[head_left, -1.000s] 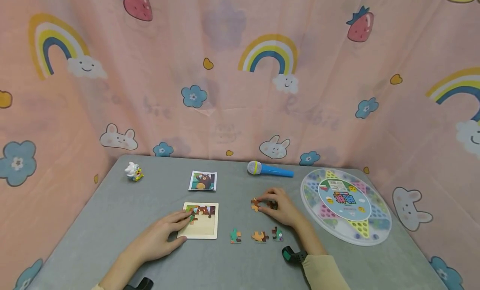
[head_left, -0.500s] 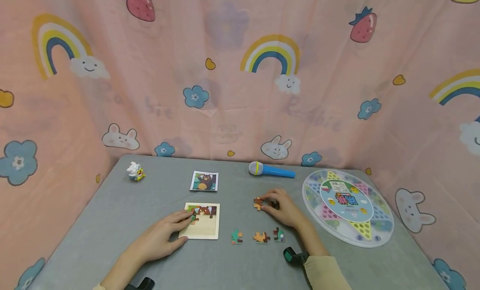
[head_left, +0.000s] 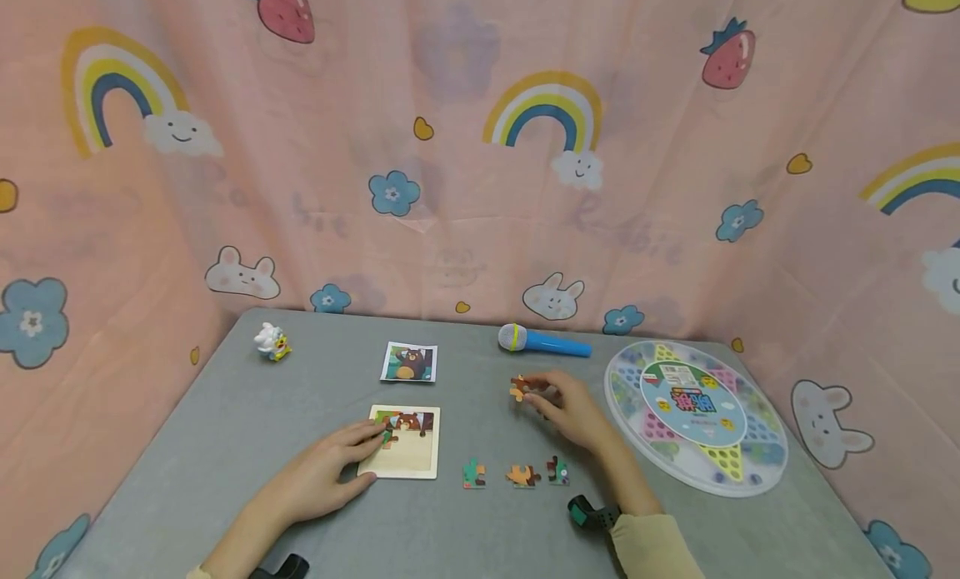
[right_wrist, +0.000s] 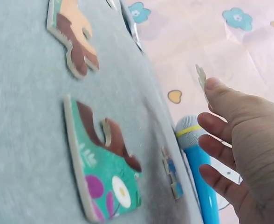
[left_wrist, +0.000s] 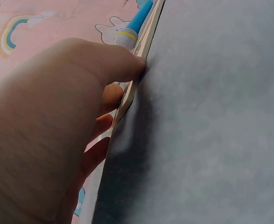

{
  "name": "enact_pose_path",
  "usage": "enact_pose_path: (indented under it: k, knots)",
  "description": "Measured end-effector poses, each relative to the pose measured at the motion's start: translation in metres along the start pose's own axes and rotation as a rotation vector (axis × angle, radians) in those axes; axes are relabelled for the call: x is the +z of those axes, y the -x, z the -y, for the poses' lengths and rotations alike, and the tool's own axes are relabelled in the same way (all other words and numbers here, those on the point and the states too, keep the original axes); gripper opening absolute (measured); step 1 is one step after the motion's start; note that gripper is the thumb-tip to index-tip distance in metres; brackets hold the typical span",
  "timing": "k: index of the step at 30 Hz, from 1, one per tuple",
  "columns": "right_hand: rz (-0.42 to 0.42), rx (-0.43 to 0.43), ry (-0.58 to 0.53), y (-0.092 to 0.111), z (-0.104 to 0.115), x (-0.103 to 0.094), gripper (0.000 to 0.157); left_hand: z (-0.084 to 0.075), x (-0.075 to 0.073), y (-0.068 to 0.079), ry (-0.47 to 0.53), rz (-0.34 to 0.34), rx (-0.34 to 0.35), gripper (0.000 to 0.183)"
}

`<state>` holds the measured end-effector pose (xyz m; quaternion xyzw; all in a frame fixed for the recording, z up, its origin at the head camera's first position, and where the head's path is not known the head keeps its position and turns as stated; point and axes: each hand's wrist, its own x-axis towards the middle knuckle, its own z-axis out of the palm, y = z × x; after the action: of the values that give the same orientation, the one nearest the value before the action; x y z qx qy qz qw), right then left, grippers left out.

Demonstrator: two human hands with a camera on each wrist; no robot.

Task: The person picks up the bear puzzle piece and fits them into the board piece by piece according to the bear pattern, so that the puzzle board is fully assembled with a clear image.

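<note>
In the head view, my right hand (head_left: 573, 408) pinches a brown-and-orange puzzle piece (head_left: 518, 387) between thumb and fingertips, just above the table. The right wrist view shows this piece (right_wrist: 201, 79) edge-on, clear of the surface, with the other fingers loosely bent. My left hand (head_left: 326, 471) rests on the left side of a pale wooden puzzle tray (head_left: 405, 464), its thumb against the near left corner. Bear-picture pieces fill the tray's upper part; my fingers cover some of its left side. Loose on the table lie a green piece (head_left: 473, 474), an orange-brown piece (head_left: 522, 476) and a green-and-brown piece (head_left: 557, 471).
Behind the tray lies a bear picture card (head_left: 408, 362). A blue toy microphone (head_left: 551, 342) is near the back edge, a round game board (head_left: 693, 412) at right, a small figurine (head_left: 272, 342) far left. Another puzzle piece (right_wrist: 172, 172) lies beneath my right hand.
My right hand has lifted the pinched puzzle piece slightly off the table and tilted it up. My left hand has stayed on the tray.
</note>
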<state>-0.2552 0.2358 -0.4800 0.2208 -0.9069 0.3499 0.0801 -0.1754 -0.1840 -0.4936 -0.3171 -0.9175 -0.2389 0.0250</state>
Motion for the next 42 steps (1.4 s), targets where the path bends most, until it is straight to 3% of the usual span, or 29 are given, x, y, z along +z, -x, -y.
enact_pose_path:
  k: [10,18,27,34,42]
  knots:
    - [0.024,0.014,0.018,0.001,0.008,-0.001,0.029,-0.002,-0.001,-0.001,0.01,0.02,-0.014,0.057]
    - [0.003,-0.012,0.044,-0.004,0.02,0.011,0.028,-0.001,-0.002,0.0,0.014,0.024,-0.03,0.057]
    - [0.037,0.027,0.049,-0.014,0.059,0.026,0.027,-0.003,-0.002,0.001,-0.005,0.02,-0.031,0.057]
    - [0.044,-0.04,0.063,-0.02,0.085,0.047,0.026,-0.003,-0.002,0.0,-0.005,0.026,-0.035,0.056]
    - [0.149,-0.049,0.03,-0.022,0.11,0.077,0.028,-0.002,-0.002,-0.001,-0.002,0.032,-0.033,0.057]
